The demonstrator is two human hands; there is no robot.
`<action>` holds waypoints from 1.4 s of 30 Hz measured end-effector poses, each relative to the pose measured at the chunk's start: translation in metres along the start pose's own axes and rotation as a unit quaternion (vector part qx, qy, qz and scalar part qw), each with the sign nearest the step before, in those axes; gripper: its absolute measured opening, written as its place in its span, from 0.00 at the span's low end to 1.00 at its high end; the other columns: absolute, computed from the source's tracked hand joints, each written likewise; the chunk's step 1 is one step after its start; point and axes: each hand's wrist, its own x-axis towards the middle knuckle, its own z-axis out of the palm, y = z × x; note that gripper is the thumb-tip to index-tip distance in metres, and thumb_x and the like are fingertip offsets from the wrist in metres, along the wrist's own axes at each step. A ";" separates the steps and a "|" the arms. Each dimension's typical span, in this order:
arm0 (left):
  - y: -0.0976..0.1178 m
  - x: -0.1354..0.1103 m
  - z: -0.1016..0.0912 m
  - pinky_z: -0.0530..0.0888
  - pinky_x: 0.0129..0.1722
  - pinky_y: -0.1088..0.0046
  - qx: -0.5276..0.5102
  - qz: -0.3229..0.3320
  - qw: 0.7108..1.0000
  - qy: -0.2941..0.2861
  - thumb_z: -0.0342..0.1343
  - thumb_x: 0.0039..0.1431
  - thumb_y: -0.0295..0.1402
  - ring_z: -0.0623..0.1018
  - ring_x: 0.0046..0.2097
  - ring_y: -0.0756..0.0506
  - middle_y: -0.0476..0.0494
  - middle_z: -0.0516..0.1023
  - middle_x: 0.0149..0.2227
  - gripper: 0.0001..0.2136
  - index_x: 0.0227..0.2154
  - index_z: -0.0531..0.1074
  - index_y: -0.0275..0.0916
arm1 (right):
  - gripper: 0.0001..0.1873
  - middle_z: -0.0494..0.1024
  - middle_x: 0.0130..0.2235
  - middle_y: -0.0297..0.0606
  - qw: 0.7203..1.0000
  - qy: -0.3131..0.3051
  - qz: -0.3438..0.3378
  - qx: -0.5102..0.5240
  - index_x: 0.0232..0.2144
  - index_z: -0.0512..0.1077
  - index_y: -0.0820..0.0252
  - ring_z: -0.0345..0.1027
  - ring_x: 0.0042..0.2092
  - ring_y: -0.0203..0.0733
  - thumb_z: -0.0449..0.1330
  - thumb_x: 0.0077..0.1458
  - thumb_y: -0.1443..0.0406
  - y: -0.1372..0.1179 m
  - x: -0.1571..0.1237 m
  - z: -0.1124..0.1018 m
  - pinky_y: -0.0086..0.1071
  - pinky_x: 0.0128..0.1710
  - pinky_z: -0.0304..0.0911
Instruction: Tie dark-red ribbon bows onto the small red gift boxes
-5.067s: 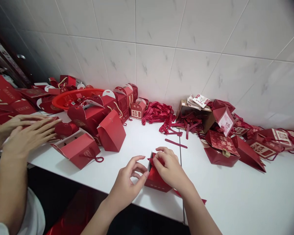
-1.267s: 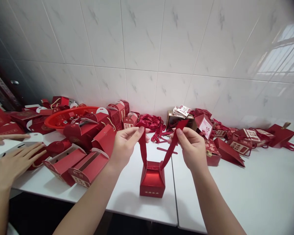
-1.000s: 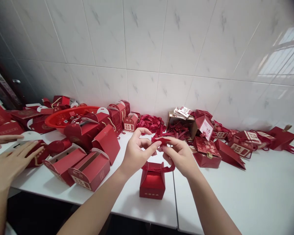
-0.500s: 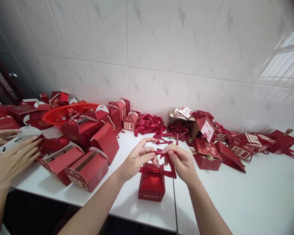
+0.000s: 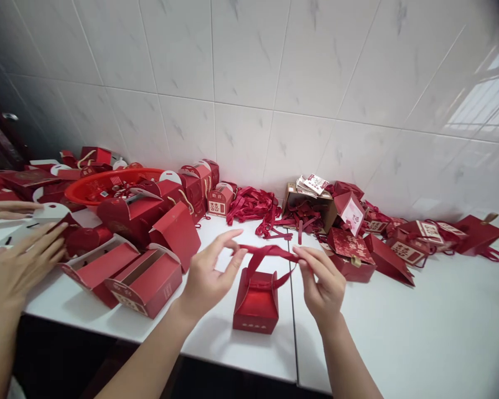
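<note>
The left hand [image 5: 208, 274] pinches one end of a dark red ribbon [image 5: 274, 251] between thumb and fingers, and the right hand [image 5: 323, 285] grips the other end the same way, thumb against fingertips. Between the two hands the ribbon runs nearly level, with loops hanging down to the top of a small red box [image 5: 255, 311]. That box stands upright on the white table [image 5: 399, 327], near its front edge and just left of the seam, with pale lettering low on its near side. To the left are two red boxes with open tops, one [image 5: 160, 280] nearer the hands and another [image 5: 102, 266] beside it. At the far left, another person's hand [image 5: 29, 260] rests against a white box flap. Farther back on that side sits an orange-red basket [image 5: 75, 193] among more red boxes. Beyond the ribbon, a heap of red ribbons [image 5: 253, 206] lies near the tiled wall [image 5: 249, 61]. To its right, printed cards [image 5: 311, 184] top a brown carton [image 5: 330, 215].
</note>
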 end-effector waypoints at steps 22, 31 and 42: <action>-0.072 -0.061 0.014 0.69 0.44 0.66 -0.032 -0.138 0.989 -0.049 0.50 0.55 0.30 0.71 0.42 0.43 0.45 0.68 0.36 0.03 0.32 0.66 0.40 | 0.24 0.75 0.46 0.47 0.919 -0.134 0.370 -0.032 0.51 0.69 0.60 0.69 0.49 0.48 0.45 0.63 0.54 0.031 -0.080 -0.023 0.42 0.47 0.66; -0.061 -0.063 0.050 0.64 0.28 0.76 -0.177 -0.270 0.931 -0.169 0.51 0.57 0.35 0.63 0.25 0.53 0.55 0.60 0.28 0.08 0.33 0.56 0.42 | 0.27 0.59 0.20 0.24 0.882 -0.201 0.423 0.052 0.55 0.62 0.61 0.57 0.22 0.37 0.53 0.57 0.53 0.004 -0.072 0.036 0.30 0.22 0.56; -0.076 -0.007 -0.002 0.62 0.25 0.75 -0.120 -0.296 0.831 -0.456 0.54 0.49 0.33 0.69 0.24 0.48 0.50 0.71 0.19 0.06 0.25 0.74 0.38 | 0.13 0.63 0.26 0.33 0.919 -0.298 0.254 -0.044 0.17 0.61 0.58 0.58 0.26 0.35 0.54 0.52 0.69 0.014 -0.056 -0.009 0.29 0.24 0.56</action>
